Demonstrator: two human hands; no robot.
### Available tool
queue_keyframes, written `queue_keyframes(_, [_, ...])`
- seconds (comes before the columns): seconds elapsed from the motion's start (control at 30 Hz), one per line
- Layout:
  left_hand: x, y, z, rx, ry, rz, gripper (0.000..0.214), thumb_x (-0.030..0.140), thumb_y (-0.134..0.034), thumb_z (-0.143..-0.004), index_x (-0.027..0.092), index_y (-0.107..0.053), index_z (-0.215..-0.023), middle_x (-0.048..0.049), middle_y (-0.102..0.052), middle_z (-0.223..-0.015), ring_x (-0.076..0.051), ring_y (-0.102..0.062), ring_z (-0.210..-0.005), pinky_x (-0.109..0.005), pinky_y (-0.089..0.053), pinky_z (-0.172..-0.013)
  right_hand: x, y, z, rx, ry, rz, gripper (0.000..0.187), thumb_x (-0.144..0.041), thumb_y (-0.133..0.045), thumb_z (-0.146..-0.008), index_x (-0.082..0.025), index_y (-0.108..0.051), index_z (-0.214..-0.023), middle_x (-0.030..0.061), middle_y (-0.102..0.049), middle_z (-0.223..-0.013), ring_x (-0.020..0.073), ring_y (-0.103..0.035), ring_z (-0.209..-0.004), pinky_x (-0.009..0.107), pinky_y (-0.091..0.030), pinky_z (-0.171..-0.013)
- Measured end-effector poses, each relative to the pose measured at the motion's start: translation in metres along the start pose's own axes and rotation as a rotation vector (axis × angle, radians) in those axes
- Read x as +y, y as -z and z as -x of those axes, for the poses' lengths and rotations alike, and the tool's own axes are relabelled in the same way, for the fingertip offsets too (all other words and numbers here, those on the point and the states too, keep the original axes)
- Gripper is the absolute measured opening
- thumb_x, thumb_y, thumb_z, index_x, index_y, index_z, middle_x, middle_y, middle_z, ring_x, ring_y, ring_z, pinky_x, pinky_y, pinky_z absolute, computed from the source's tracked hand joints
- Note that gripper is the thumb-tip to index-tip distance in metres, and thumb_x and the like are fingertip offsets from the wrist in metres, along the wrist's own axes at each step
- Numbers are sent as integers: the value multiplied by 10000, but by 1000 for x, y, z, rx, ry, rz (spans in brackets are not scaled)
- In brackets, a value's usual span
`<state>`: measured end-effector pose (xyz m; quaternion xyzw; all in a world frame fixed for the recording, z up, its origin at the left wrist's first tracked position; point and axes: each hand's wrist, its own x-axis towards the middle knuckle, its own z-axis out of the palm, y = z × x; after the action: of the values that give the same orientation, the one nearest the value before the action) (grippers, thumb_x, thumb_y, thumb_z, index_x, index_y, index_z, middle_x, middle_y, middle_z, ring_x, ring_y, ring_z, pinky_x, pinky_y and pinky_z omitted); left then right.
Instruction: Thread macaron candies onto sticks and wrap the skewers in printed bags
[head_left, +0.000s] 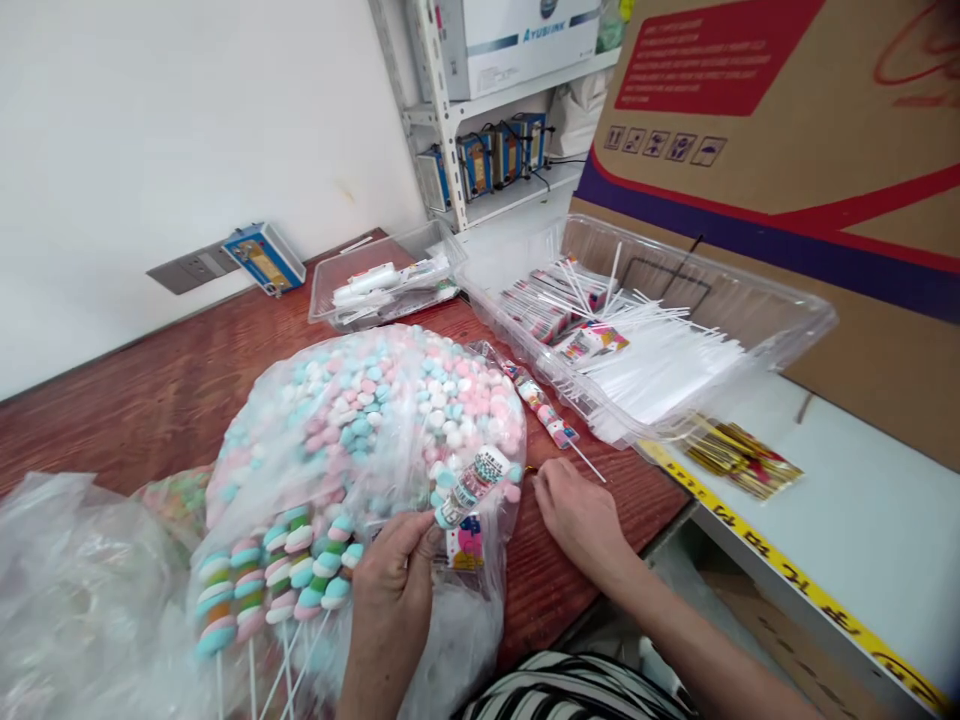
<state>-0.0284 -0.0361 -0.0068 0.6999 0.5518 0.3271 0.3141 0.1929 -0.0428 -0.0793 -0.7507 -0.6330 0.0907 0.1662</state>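
My left hand point(394, 595) pinches the lower end of a marshmallow stick in a printed clear wrapper point(474, 488), tilted up to the right; the hand hides its stick. My right hand point(579, 515) is closed low over the wood, with a small gold twist tie point(531, 469) showing at its fingertips. Under the left hand lies a big clear bag of pink, blue and white marshmallows point(360, 410). Several unwrapped marshmallow skewers point(247, 590) rest on the bag's near left side. Beyond my right hand lies another wrapped marshmallow stick point(544, 408).
A clear plastic tray point(795, 320) holds white sticks and printed wrappers. Behind the bag stands a smaller clear bin point(326, 290). Gold twist ties point(742, 460) lie on the white surface at right, before a large cardboard box point(750, 130). Crumpled plastic point(75, 590) fills the near left.
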Motion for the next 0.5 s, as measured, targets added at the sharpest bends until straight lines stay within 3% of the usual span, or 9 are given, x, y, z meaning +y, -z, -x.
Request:
queue_keyframes(0.1, [-1,0,0,41,-10,-74,235,241,-458,-952,185,-680,-899,-27,-616,-835,-157,-577,-787,-254,-445,-705,5,15,8,75,22,-119,146,-237,-454,-950,-195,-546,-843,51,-685,-806,194,-680,-728,275,-458,-628])
queue_keyframes(0.17, [-3,-3,0,92,-30,-138,242,193,-434,-953,181,-658,-862,-32,-605,-846,-155,-572,-790,-256,-445,-709,0,27,17,231,4,-340,157,-320,-468,-950,-212,-548,-870,31,-682,-781,186,-665,-679,273,-459,-608])
queue_keyframes(0.23, [-4,-7,0,148,-65,-214,244,149,-430,-944,180,-652,-848,-34,-594,-830,-154,-570,-774,-256,-444,-701,-16,38,25,255,33,-555,175,-368,-504,-941,-226,-561,-857,3,-655,-732,162,-631,-620,256,-460,-595])
queue_keyframes(0.4, [-4,-17,3,276,-164,-308,169,147,-473,-936,185,-637,-926,-23,-608,-786,-150,-592,-718,-250,-457,-659,-73,36,29,-197,164,-1096,270,-425,-491,-950,-210,-568,-805,-5,-575,-692,135,-550,-590,223,-450,-531])
queue_keyframes(0.5, [-4,-16,6,377,-204,-320,106,149,-509,-921,174,-597,-973,-24,-643,-802,-151,-616,-715,-249,-474,-653,-90,22,21,-305,137,-1211,294,-456,-540,-917,-194,-558,-785,-12,-535,-678,123,-487,-567,220,-409,-496])
